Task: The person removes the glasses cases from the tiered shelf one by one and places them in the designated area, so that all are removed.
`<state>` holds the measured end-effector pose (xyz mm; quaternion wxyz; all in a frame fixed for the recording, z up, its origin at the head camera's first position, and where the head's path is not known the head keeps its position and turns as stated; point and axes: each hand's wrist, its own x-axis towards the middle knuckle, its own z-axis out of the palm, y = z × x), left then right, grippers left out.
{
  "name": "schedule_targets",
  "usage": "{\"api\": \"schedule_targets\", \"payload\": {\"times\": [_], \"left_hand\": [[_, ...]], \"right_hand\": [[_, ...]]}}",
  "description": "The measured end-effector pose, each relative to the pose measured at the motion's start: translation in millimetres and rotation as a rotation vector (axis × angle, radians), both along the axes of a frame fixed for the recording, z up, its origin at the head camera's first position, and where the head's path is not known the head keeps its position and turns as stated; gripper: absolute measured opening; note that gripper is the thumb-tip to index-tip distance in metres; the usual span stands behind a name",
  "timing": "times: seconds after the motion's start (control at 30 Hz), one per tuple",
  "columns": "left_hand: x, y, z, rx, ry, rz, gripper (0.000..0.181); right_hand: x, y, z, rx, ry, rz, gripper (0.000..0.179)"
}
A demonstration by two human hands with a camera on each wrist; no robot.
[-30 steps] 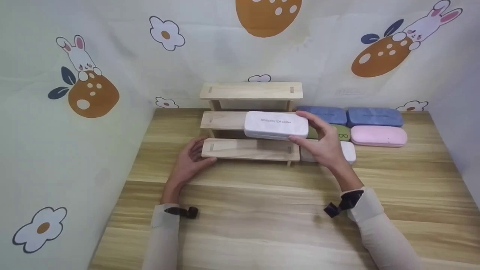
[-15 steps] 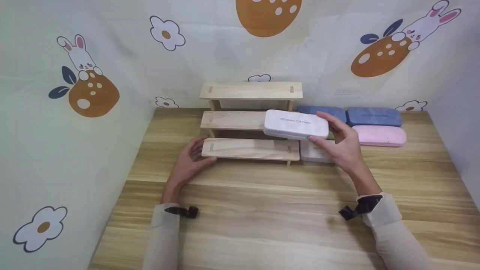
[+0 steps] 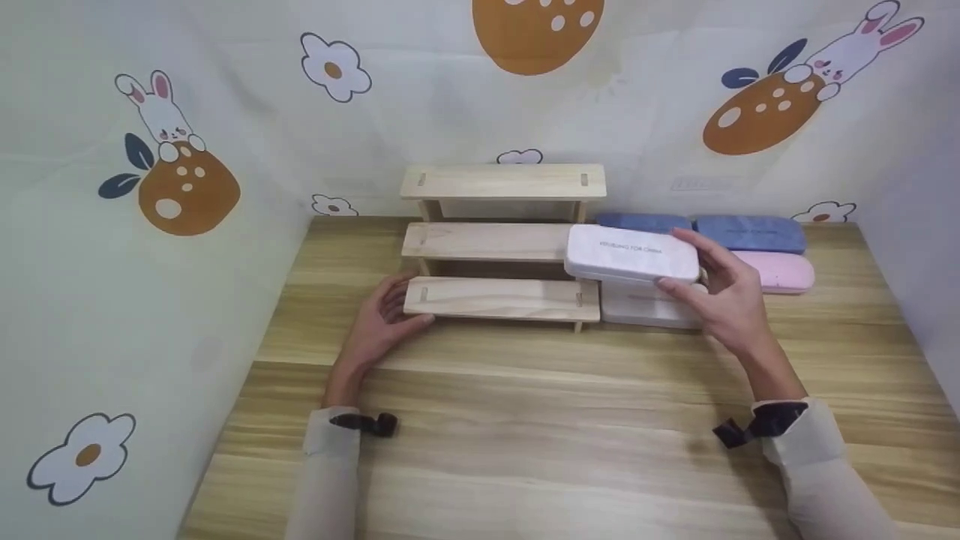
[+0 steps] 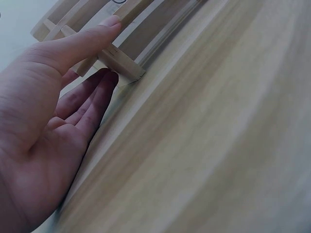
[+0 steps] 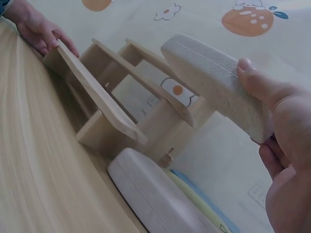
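My right hand (image 3: 731,311) pinches a white glasses case (image 3: 630,253) by its right end, thumb in front and fingers behind. The case hangs slightly tilted above a second white glasses case (image 3: 649,306) on the table; the right wrist view shows a gap between the two. Three wooden steps form a small tiered display shelf (image 3: 499,298). At the left end of its lowest step, my left hand (image 3: 379,322) grips it, the thumb along the front edge. In the left wrist view the fingertips (image 4: 109,80) lie by the shelf's leg.
Right of the shelf lie two blue glasses cases (image 3: 750,234) at the back and a pink case (image 3: 784,271). A green case (image 5: 197,199) shows as a strip in the right wrist view. A patterned backdrop (image 3: 420,112) stands behind the wooden table (image 3: 510,420).
My right hand has carried the white glasses case rightward, from in front of the middle step to above the other white case. My left hand has kept its place on the shelf.
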<state>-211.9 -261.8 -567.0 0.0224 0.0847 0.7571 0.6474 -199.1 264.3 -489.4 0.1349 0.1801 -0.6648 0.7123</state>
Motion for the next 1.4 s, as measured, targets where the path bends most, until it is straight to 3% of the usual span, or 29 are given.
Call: {"api": "schedule_targets", "payload": {"times": [0.17, 0.4, 0.6, 0.97, 1.4], "left_hand": [[-0.6, -0.1, -0.7, 0.000, 0.001, -0.006, 0.087], [-0.8, 0.2, -1.5, -0.003, 0.010, -0.003, 0.085], [-0.3, -0.3, -1.8, -0.025, 0.004, 0.006, 0.083], [-0.1, -0.6, -2.0, -0.009, 0.005, -0.003, 0.086], [-1.7, -0.7, -2.1, -0.015, 0.007, -0.003, 0.085]], "right_hand": [[4.6, 18, -0.9, -0.024, -0.006, 0.049, 0.070], [9.5, 41, -6.1, -0.016, -0.034, 0.058, 0.071], [10.7, 61, -8.1, -0.090, -0.059, 0.076, 0.071], [14.8, 98, -17.2, -0.152, -0.105, 0.018, 0.071], [30.1, 121, -29.6, -0.109, -0.172, -0.039, 0.075]]}}
